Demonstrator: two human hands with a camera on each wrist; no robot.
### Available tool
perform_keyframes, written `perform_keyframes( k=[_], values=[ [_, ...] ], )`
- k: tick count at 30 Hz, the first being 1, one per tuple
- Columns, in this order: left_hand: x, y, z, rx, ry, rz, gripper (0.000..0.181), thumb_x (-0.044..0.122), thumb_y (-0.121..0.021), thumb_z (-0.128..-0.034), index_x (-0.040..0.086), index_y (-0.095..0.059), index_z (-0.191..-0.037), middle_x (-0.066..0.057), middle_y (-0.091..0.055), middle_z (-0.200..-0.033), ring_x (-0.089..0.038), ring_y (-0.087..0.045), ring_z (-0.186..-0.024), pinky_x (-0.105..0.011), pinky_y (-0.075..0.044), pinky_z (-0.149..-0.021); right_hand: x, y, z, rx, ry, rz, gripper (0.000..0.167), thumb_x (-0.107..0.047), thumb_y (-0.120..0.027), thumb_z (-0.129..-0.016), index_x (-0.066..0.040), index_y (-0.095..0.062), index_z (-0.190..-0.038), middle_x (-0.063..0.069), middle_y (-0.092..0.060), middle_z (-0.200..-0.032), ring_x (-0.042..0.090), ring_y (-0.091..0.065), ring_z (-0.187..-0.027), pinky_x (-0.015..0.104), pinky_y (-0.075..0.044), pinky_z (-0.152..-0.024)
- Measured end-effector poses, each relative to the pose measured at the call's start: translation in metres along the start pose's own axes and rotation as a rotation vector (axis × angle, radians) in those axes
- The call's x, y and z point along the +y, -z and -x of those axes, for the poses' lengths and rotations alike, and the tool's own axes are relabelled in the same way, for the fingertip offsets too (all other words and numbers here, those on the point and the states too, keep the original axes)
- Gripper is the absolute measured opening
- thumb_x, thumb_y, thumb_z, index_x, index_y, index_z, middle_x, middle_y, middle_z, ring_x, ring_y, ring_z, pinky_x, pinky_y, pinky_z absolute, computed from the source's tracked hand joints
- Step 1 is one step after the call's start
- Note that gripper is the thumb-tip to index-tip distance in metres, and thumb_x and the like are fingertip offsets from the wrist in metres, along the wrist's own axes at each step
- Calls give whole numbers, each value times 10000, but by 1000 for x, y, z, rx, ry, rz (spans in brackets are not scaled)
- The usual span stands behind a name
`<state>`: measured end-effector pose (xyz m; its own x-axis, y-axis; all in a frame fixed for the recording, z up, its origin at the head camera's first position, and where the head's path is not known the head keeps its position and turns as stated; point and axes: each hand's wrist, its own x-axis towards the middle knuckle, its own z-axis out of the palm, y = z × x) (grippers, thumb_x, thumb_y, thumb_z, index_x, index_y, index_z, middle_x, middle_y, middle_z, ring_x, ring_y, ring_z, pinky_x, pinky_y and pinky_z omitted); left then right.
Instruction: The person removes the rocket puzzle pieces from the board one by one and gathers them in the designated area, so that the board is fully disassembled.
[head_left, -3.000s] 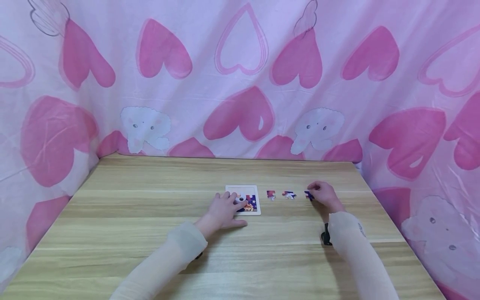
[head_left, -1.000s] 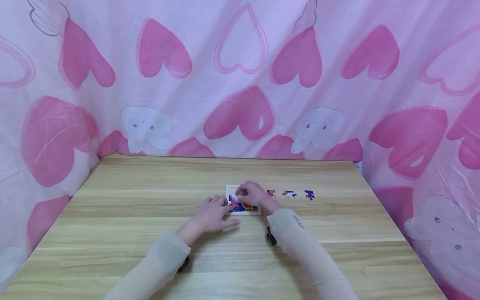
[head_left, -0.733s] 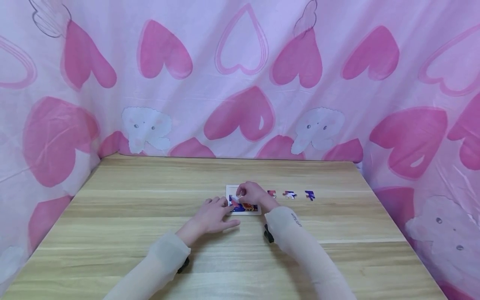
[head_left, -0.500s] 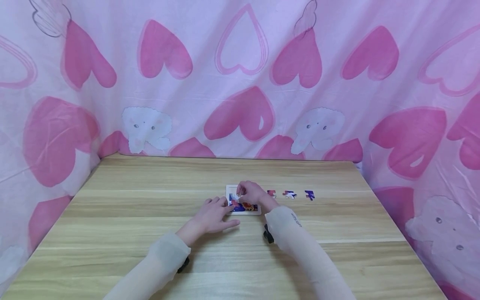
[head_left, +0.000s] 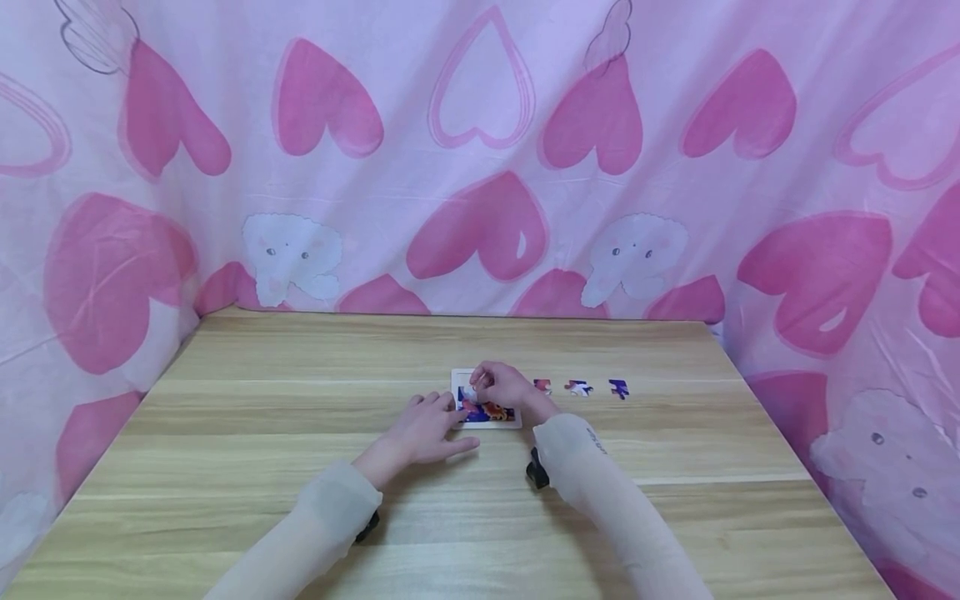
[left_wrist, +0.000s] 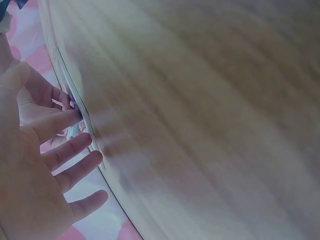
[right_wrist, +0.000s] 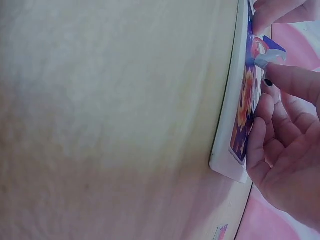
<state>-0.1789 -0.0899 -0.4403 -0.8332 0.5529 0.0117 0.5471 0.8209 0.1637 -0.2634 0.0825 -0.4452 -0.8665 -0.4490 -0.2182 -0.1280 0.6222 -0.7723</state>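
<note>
3 loose pcs (head_left: 578, 388) lie on the table (head_left: 450, 533), right of the puzzle tray (right_wrist: 227, 168); our R hand (head_left: 504, 386) bends over the tray, blocking part of it, pinching a tilted pc (right_wrist: 274, 55); our L hand (head_left: 423, 430), fingers spread, is on the tray's left edge.

Cannot see the far right corner of the puzzle tray (right_wrist: 228, 120) behind the right hand (head_left: 504, 385), nor all of the nearest loose piece (head_left: 543, 385). Cannot read the tiny lettering (head_left: 596, 441) on the right sleeve (head_left: 622, 508), nor follow the tabletop (head_left: 465, 533) to its cut-off near edge.
</note>
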Motion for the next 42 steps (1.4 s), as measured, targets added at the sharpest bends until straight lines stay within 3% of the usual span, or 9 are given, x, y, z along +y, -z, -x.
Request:
perform_keyframes(
  k=[6,12,20,26,31,34,42],
  values=[
    [-1,-1,-1,2,-6,-10,644,635,-405,-804,144,-587,-1179,-80,-503,-1085,-240,-457,-966,-440,-366,-791,-1,3,2,-17,10,-16,153,-8,-545,-823,-95,-595,-939,27,-557,-792,157,-505,-725,275,-429,-639],
    [1,-1,-3,-4,-20,-19,692,653,-389,-797,107,-578,-1178,-63,-513,-1173,-243,-439,-1054,-461,-341,-868,1,6,3,-5,44,-44,165,3,-532,-827,-61,-593,-966,40,-558,-797,165,-518,-727,281,-442,-652],
    [3,-1,-8,-14,-24,-6,729,652,-376,-803,105,-476,-1275,-95,-456,-1272,-342,-362,-1174,-494,-273,-939,6,12,4,-43,31,-161,162,18,-512,-841,-25,-567,-987,77,-534,-843,185,-507,-779,314,-434,-736],
    [5,-6,-12,-28,-31,-61,755,674,-342,-799,133,-426,-1320,-119,-397,-1316,-355,-334,-1187,-498,-272,-936,9,15,6,-65,50,-253,209,54,-503,-833,14,-543,-1034,105,-537,-873,202,-516,-790,335,-448,-744],
    [5,-10,-15,-19,-31,-104,758,689,-335,-789,139,-465,-1294,-112,-426,-1280,-320,-375,-1146,-476,-310,-904,14,22,8,-56,72,-231,205,18,-509,-841,-11,-546,-1041,108,-552,-889,233,-528,-815,355,-434,-761],
    [6,-11,-16,-15,-32,-114,759,698,-331,-783,150,-472,-1289,-93,-455,-1233,-286,-399,-1107,-460,-329,-882,15,29,12,-32,69,-166,182,-26,-515,-847,-51,-562,-1021,87,-551,-890,223,-519,-828,341,-418,-756],
    [6,-11,-14,-23,-19,-89,761,696,-348,-779,151,-459,-1298,-93,-448,-1234,-286,-391,-1119,-483,-317,-896,26,45,25,-47,84,-139,197,6,-502,-830,-36,-565,-1012,111,-510,-847,221,-482,-738,344,-447,-638]
  ],
)
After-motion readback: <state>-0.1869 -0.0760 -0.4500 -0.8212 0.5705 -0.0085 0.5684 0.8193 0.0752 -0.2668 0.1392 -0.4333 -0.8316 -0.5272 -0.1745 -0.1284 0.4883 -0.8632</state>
